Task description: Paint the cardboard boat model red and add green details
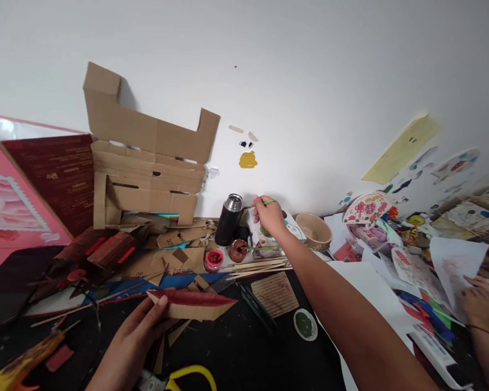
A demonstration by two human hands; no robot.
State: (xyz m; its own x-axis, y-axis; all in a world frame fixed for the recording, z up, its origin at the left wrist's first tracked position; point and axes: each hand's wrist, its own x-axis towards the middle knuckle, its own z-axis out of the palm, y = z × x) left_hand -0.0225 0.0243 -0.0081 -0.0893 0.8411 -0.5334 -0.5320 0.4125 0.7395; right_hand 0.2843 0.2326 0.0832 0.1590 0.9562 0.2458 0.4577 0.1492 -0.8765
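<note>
My left hand (pixel 144 320) grips a folded cardboard piece (pixel 199 311), pointed at its right end, with red paint along its upper face and bare brown below. My right hand (pixel 268 213) is closed around a thin paintbrush (pixel 248 207) with a green handle, its tip by the black thermos (pixel 227 225). The thermos stands upright without a lid. In front of it are an open jar of red paint (pixel 214 259) and a jar of brownish paint (pixel 238 250), with another green stick reaching from the brownish one.
Flattened cardboard (pixel 146 163) leans on the wall. Wooden sticks (pixel 261 265), a corrugated piece (pixel 275 294), a green utility knife (pixel 256 307) and a lid of green paint (pixel 305 325) lie ahead. Yellow-handled scissors (pixel 191 374) lie near me. Another person's hand (pixel 483 298) handles paper at right.
</note>
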